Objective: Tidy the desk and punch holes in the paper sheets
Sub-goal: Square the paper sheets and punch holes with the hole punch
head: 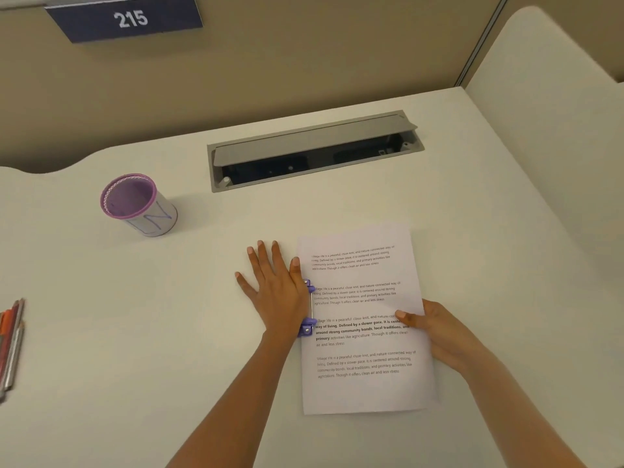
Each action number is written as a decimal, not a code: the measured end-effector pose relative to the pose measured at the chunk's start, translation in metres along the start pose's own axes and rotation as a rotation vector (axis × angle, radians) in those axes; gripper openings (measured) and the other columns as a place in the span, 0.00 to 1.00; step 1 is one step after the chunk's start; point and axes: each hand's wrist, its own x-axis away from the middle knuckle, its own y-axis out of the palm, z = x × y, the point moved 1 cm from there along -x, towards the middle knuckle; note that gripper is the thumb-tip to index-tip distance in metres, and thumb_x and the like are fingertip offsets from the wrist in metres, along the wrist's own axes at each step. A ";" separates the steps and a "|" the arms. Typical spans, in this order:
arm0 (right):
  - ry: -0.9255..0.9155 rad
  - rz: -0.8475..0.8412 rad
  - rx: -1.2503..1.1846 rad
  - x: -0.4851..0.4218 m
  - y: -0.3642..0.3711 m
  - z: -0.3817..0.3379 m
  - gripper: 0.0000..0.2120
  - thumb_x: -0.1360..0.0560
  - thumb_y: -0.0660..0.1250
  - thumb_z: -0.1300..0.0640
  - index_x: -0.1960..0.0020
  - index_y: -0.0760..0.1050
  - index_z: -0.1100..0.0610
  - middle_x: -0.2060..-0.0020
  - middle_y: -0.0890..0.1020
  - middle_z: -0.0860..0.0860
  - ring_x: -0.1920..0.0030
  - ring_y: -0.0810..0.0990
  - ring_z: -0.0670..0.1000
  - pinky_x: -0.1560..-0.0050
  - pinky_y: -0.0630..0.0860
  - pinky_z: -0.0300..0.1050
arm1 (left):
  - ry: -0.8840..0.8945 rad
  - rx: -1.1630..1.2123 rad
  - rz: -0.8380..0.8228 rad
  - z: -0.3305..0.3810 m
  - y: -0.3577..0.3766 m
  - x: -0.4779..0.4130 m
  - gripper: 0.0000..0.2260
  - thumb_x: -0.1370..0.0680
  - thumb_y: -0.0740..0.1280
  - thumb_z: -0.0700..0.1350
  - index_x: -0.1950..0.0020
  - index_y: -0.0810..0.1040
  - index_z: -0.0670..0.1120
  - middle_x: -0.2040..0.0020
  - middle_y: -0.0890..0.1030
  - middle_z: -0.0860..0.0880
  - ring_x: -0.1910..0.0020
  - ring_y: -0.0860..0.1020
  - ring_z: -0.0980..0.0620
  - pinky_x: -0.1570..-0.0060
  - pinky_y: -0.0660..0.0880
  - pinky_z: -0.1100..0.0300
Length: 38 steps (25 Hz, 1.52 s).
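While the left hand [275, 292] presses the purple hole punch [309, 309] with fingers [261, 256] spread flat, the right hand [439, 332] pinches the printed paper [363, 383] at its edge on the table [152, 315].

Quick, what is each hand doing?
Left hand: open, flat on the purple hole punch.
Right hand: holding the paper sheet by its edge.

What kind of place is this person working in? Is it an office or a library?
Most likely an office cubicle or a numbered study carrel; I cannot tell which. A padded partition carries a sign reading 215, the white desk has a built-in cable hatch, and printed paper sheets lie by a purple hole punch.
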 end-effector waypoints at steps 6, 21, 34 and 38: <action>-0.019 -0.023 0.002 0.002 0.002 0.000 0.19 0.28 0.70 0.64 0.37 0.76 0.63 0.42 0.82 0.61 0.42 0.81 0.63 0.36 0.73 0.62 | -0.014 0.037 -0.079 0.001 -0.007 0.002 0.29 0.21 0.38 0.60 0.22 0.52 0.50 0.20 0.50 0.49 0.21 0.45 0.48 0.26 0.42 0.37; -0.100 0.039 0.027 0.037 -0.019 -0.017 0.16 0.24 0.67 0.67 0.37 0.76 0.64 0.42 0.82 0.62 0.41 0.81 0.64 0.35 0.72 0.65 | -0.166 0.451 -0.307 0.017 -0.058 0.016 0.29 0.19 0.44 0.61 0.21 0.47 0.48 0.20 0.48 0.51 0.21 0.44 0.53 0.26 0.37 0.43; -0.174 0.003 0.003 0.086 -0.035 -0.024 0.22 0.28 0.69 0.66 0.34 0.73 0.65 0.40 0.81 0.63 0.39 0.79 0.65 0.34 0.70 0.65 | 0.111 0.794 -0.207 0.035 -0.102 0.082 0.15 0.19 0.59 0.52 0.37 0.76 0.48 0.46 0.79 0.53 0.47 0.80 0.47 0.46 0.78 0.48; -0.180 -0.008 -0.023 0.097 -0.038 -0.021 0.21 0.26 0.67 0.67 0.34 0.73 0.65 0.38 0.80 0.63 0.38 0.79 0.65 0.33 0.70 0.64 | -0.170 0.865 -0.557 0.051 -0.078 0.087 0.22 0.21 0.60 0.56 0.35 0.73 0.41 0.39 0.78 0.47 0.39 0.77 0.46 0.40 0.74 0.52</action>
